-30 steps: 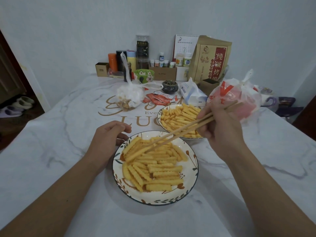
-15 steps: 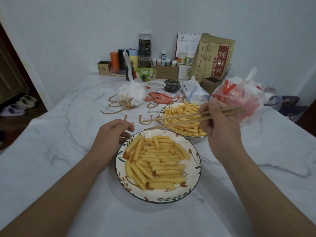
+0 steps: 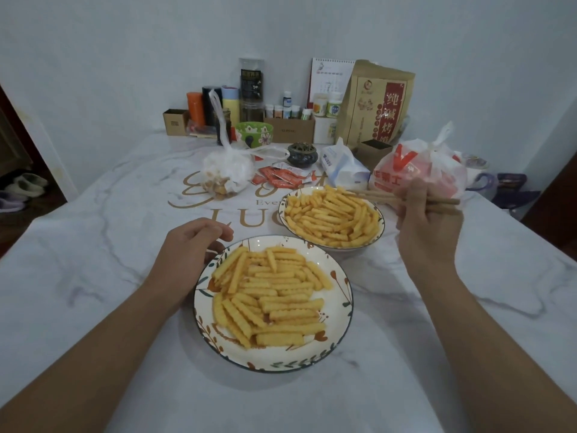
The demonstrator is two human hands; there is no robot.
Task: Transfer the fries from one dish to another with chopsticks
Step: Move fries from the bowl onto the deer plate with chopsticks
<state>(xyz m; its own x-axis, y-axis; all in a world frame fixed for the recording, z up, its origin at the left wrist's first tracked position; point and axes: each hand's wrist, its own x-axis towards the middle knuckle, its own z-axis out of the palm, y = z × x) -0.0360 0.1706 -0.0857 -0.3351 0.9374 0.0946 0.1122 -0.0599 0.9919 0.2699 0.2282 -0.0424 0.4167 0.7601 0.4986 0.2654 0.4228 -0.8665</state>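
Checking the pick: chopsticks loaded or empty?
Empty, it seems. The chopsticks in the right hand reach over the far dish; no fry visible between tips.

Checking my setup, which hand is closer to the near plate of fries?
Left. The left hand rests at the near plate's left rim; the right hand holds chopsticks farther back, beside the far dish.

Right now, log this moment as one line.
right hand grips chopsticks | tips over far dish | no fry visibly held | left hand at near dish rim
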